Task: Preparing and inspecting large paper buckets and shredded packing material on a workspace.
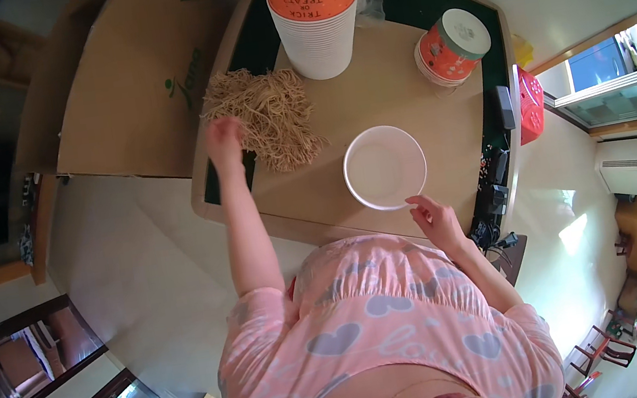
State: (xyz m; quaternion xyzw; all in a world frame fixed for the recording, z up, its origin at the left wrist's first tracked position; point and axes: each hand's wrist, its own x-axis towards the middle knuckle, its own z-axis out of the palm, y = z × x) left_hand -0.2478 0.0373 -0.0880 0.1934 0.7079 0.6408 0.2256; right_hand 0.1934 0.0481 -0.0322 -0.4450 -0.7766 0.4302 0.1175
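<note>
A pile of tan crinkled strands (pixel 266 117), like shredded paper or string, lies on the table's left part. My left hand (pixel 224 137) is at the pile's left edge, smeared by motion, so its fingers are unclear. An open white paper bucket (pixel 384 167) stands in front of me, and I see only a pale inside. My right hand (pixel 436 221) has its fingertips pinched at the bucket's near right rim.
A tall stack of white and orange printed paper buckets (pixel 317 28) stands at the back. Another orange bucket (pixel 453 47) sits upside down at the right. A large cardboard box (pixel 135 78) stands left of the table. Black adapters and cables (pixel 490 203) line the right edge.
</note>
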